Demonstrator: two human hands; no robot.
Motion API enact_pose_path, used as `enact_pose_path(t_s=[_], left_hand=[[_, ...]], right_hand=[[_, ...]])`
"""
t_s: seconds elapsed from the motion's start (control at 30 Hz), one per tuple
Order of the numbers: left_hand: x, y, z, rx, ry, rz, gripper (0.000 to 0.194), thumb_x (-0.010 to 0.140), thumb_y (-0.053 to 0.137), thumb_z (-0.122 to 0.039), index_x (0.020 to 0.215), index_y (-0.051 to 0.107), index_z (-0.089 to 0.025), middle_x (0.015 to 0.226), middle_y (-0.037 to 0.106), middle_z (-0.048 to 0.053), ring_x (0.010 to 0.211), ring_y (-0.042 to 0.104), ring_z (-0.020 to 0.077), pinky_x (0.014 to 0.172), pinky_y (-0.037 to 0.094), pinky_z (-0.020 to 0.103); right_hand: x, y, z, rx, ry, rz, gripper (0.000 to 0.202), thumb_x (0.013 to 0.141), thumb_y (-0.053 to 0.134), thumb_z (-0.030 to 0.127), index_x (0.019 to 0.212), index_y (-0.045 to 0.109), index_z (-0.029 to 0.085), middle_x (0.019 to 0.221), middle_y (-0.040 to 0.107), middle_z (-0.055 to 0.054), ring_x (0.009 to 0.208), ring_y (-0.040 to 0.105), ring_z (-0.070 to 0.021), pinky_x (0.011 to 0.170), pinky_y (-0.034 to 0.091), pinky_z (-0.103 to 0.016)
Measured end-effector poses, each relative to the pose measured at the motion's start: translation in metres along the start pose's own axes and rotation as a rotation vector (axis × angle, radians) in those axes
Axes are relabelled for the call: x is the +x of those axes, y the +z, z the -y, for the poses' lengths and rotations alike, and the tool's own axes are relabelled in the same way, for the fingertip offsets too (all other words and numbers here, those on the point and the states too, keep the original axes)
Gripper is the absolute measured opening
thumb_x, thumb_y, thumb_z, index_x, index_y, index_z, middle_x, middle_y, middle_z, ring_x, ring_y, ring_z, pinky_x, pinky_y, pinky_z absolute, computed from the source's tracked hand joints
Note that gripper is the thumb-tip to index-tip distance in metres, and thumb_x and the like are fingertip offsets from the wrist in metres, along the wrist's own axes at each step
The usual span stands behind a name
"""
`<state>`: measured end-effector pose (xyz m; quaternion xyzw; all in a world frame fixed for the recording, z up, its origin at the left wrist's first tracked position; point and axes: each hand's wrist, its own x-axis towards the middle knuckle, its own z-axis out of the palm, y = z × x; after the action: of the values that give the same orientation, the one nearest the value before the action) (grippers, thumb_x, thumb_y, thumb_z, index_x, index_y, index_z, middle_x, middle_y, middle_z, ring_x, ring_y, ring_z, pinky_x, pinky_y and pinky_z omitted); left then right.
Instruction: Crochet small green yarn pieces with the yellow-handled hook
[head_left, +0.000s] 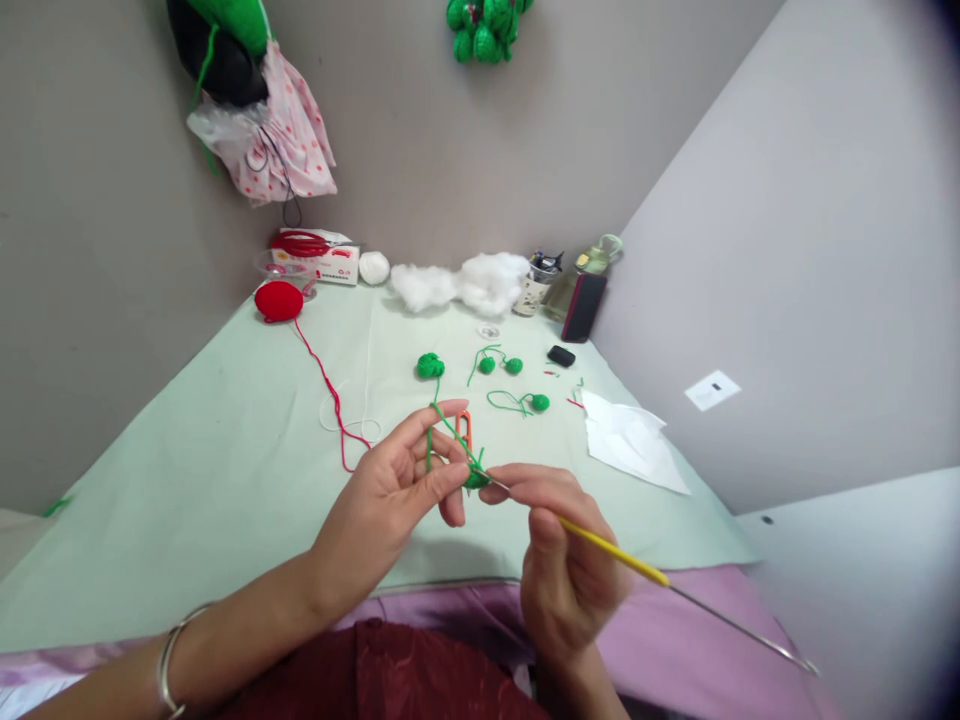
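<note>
Between thumb and fingers, my left hand (397,475) pinches a small green crochet piece (477,476). Green yarn (435,392) runs from a small green yarn ball (430,366) over the raised index finger of that hand and down to the piece. In my right hand (570,560) is a crochet hook (615,552) with a yellow grip, its far metal end pointing down to the right. The near tip of the hook meets the green piece; the exact loop there is too small to make out. Just beyond the fingers lies an orange-handled tool (463,430), partly hidden.
Small green crocheted balls (514,366) with yarn tails lie past my hands. A red yarn ball (279,301) sits at left, its strand trailing forward. White stuffing (491,284), a pen cup (534,288), and a phone (584,308) line the back. White paper (630,440) lies right.
</note>
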<state>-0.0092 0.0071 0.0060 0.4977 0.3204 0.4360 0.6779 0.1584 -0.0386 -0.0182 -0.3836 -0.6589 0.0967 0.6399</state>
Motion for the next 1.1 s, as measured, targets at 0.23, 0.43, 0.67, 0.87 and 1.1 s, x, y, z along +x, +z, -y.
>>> enact_pose_path(t_s=[0.23, 0.43, 0.67, 0.87, 1.1], left_hand=[[-0.0013, 0.0032, -0.0004, 0.057, 0.03, -0.037, 0.046, 0.097, 0.072, -0.033, 0.14, 0.059, -0.023, 0.088, 0.067, -0.003, 0.071, 0.067, 0.0126, 0.082, 0.056, 0.031], [-0.0024, 0.0041, 0.0054, 0.074, 0.096, -0.126, 0.04, 0.093, 0.077, -0.029, 0.132, 0.066, -0.025, 0.085, 0.066, -0.005, 0.066, 0.064, 0.0093, 0.073, 0.056, 0.025], [-0.0037, 0.0073, 0.0038, 0.126, 0.082, -0.171, 0.056, 0.085, 0.083, -0.027, 0.138, 0.064, -0.027, 0.086, 0.065, -0.005, 0.059, 0.052, 0.0074, 0.059, 0.049, 0.022], [-0.0043, 0.0071, 0.0058, 0.244, 0.113, -0.174, 0.05, 0.089, 0.079, -0.029, 0.138, 0.065, -0.03, 0.089, 0.064, -0.004, 0.063, 0.05, 0.0087, 0.066, 0.049, 0.025], [-0.0002, 0.0079, 0.0031, 0.237, 0.099, -0.18, 0.053, 0.088, 0.079, -0.029, 0.139, 0.063, -0.028, 0.089, 0.062, -0.004, 0.06, 0.046, 0.0076, 0.064, 0.048, 0.024]], right_hand=[[-0.0031, -0.0025, -0.0016, -0.039, -0.015, 0.046, 0.025, 0.102, 0.052, 0.008, 0.113, 0.07, 0.022, 0.099, 0.079, -0.004, 0.097, 0.076, -0.0189, 0.083, 0.062, -0.035], [-0.0004, -0.0012, 0.001, -0.149, -0.072, 0.083, 0.022, 0.102, 0.053, 0.011, 0.112, 0.069, 0.023, 0.099, 0.079, -0.006, 0.092, 0.077, -0.0196, 0.077, 0.065, -0.034], [-0.0065, 0.0018, -0.0027, -0.185, -0.165, 0.023, 0.021, 0.104, 0.052, 0.018, 0.116, 0.068, 0.024, 0.105, 0.08, -0.01, 0.087, 0.078, -0.0201, 0.07, 0.066, -0.035], [-0.0067, 0.0009, -0.0022, -0.216, -0.17, 0.028, 0.02, 0.105, 0.051, 0.018, 0.114, 0.068, 0.022, 0.103, 0.08, -0.01, 0.088, 0.078, -0.0199, 0.072, 0.066, -0.034], [-0.0048, 0.0038, -0.0006, -0.303, -0.222, 0.045, 0.017, 0.105, 0.052, 0.016, 0.113, 0.066, 0.019, 0.104, 0.078, -0.012, 0.094, 0.077, -0.0181, 0.077, 0.065, -0.029]])
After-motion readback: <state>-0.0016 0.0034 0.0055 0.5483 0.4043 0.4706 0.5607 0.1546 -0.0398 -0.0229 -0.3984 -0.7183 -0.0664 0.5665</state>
